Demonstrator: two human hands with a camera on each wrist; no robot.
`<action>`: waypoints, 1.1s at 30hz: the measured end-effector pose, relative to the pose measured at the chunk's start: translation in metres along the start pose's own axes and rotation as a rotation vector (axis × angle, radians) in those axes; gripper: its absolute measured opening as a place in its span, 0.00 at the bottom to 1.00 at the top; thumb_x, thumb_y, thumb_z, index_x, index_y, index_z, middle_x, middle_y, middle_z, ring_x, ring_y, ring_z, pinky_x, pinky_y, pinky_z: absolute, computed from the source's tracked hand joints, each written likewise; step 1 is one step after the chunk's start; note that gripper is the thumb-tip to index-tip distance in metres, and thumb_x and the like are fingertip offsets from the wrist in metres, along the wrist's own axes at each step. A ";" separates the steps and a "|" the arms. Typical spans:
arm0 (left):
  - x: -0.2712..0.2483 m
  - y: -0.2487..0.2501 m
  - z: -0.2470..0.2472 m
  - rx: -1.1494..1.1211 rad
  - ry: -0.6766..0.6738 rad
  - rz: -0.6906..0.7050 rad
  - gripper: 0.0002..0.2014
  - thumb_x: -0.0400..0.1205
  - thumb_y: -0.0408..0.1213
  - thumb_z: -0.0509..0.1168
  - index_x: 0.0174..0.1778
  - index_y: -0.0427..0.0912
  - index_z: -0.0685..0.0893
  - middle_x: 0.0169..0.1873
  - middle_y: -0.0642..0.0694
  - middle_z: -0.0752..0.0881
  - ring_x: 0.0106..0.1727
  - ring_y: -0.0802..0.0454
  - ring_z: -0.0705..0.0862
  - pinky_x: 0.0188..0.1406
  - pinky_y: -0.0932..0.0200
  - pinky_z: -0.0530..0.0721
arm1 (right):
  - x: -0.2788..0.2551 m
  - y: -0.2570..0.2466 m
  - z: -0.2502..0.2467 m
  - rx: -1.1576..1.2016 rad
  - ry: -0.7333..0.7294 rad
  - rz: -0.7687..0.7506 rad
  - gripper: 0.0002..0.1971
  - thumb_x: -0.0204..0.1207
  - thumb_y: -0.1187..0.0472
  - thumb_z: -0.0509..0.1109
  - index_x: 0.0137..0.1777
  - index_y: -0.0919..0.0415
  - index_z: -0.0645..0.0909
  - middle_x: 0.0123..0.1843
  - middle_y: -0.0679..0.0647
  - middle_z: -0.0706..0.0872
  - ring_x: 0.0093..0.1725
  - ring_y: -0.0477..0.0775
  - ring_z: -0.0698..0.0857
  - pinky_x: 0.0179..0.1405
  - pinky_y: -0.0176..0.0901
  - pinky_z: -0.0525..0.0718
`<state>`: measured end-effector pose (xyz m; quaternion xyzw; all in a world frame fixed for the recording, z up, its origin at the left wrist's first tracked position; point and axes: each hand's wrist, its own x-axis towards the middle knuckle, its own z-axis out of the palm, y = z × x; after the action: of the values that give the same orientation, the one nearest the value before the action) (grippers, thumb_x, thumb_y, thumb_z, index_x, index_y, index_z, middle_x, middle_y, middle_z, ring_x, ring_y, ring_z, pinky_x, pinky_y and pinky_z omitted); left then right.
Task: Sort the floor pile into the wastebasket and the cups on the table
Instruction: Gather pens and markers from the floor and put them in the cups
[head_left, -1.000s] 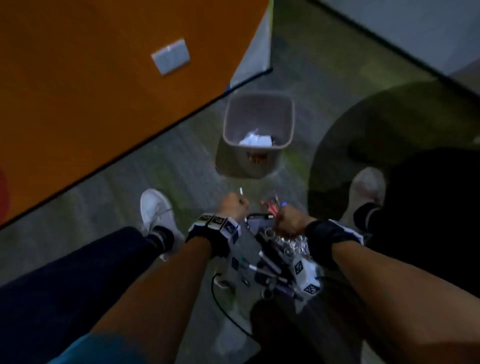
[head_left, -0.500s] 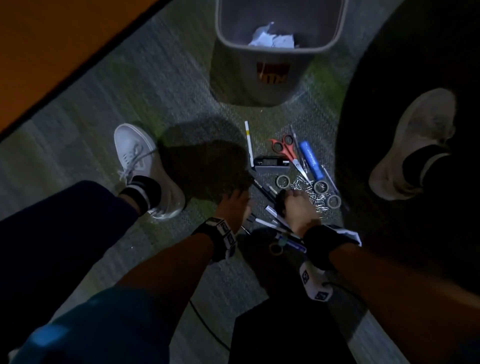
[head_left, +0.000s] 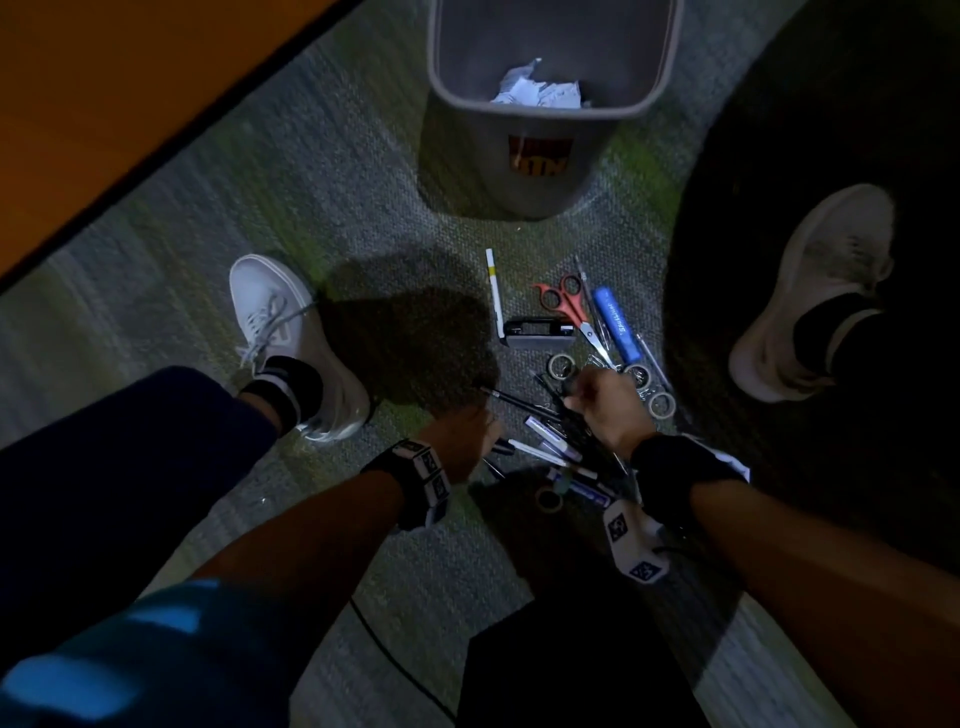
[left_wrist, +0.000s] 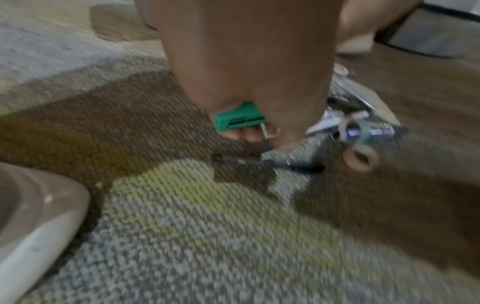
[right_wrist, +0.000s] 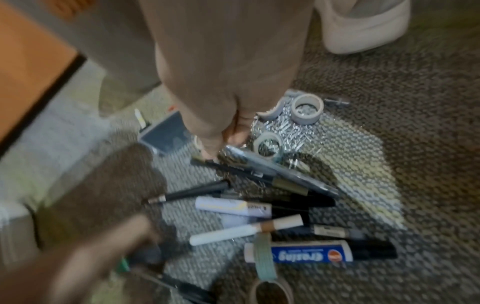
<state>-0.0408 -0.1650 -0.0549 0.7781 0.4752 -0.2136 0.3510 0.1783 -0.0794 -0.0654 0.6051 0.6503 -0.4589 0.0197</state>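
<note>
The grey wastebasket (head_left: 519, 171) stands on the carpet with crumpled paper (head_left: 535, 91) inside. In front of it lies the pile: a white pen (head_left: 494, 291), red scissors (head_left: 563, 304), a blue marker (head_left: 615, 325), a black stapler (head_left: 537, 332), tape rolls (right_wrist: 306, 111), paper clips (right_wrist: 291, 131) and several pens and markers (right_wrist: 311, 255). My left hand (head_left: 467, 428) is at the pile's left edge, with its fingers curled round a small green block (left_wrist: 237, 120). My right hand (head_left: 597, 400) is fisted over the pens and pinches the end of a dark pen (right_wrist: 233, 172). No cups are in view.
My white shoes stand on either side of the pile, the left one (head_left: 291, 332) and the right one (head_left: 815, 291). An orange surface (head_left: 104, 104) with a dark edge fills the upper left. A dark round patch of carpet (head_left: 779, 156) lies to the right.
The head view has tilted down from the room onto the pile. Both hands stay low at the near side of the pile and have barely shifted in the last half second.
</note>
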 end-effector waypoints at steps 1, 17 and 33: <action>0.001 -0.002 0.009 0.008 -0.038 0.003 0.21 0.78 0.37 0.46 0.62 0.39 0.78 0.56 0.36 0.79 0.56 0.34 0.79 0.51 0.42 0.82 | 0.000 0.001 -0.002 0.005 0.028 -0.001 0.09 0.70 0.67 0.80 0.46 0.66 0.83 0.42 0.60 0.89 0.43 0.54 0.85 0.44 0.39 0.78; 0.010 -0.002 -0.002 -0.104 0.046 -0.072 0.19 0.78 0.34 0.60 0.64 0.31 0.78 0.50 0.32 0.86 0.51 0.34 0.86 0.48 0.47 0.82 | -0.005 0.020 0.012 -0.346 -0.026 -0.053 0.08 0.78 0.57 0.73 0.44 0.63 0.81 0.53 0.64 0.85 0.56 0.66 0.80 0.53 0.51 0.79; 0.047 0.043 -0.003 0.093 0.015 0.035 0.14 0.79 0.24 0.60 0.60 0.34 0.75 0.62 0.35 0.74 0.51 0.36 0.84 0.40 0.46 0.80 | 0.011 -0.020 0.018 -0.514 -0.126 -0.140 0.11 0.79 0.61 0.64 0.57 0.64 0.80 0.55 0.68 0.87 0.53 0.71 0.87 0.46 0.55 0.83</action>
<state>0.0191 -0.1479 -0.0700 0.8033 0.4537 -0.2236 0.3145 0.1495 -0.0788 -0.0707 0.5042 0.7830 -0.3158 0.1813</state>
